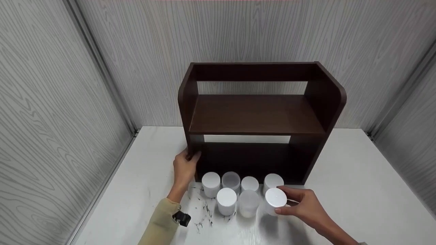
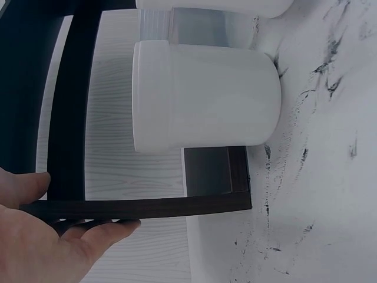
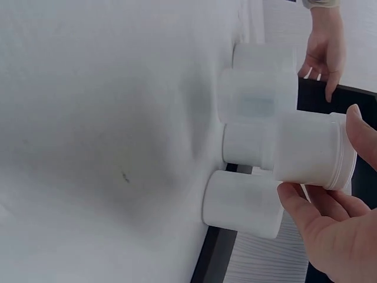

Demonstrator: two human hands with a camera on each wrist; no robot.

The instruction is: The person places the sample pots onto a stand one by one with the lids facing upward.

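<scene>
My left hand (image 1: 184,168) grips the left side panel of a dark brown two-tier shelf (image 1: 255,114), thumb inside and fingers outside, as the left wrist view shows. With thumb and fingers my right hand (image 1: 305,207) pinches a white lidded jar (image 1: 275,200) near its top. In the right wrist view this held jar (image 3: 309,148) hangs apart from the table. Several other jars stand upright before the shelf: white ones such as the front-left jar (image 1: 226,201) and the left-end jar (image 1: 211,184), plus translucent ones such as the front-middle jar (image 1: 248,204).
The white table (image 1: 143,190) bears dark scuff marks near the jars. Grey wood-grain panels (image 1: 136,51) enclose the back and both sides. A black device (image 1: 182,218) is strapped on the left wrist over a tan sleeve (image 1: 160,221).
</scene>
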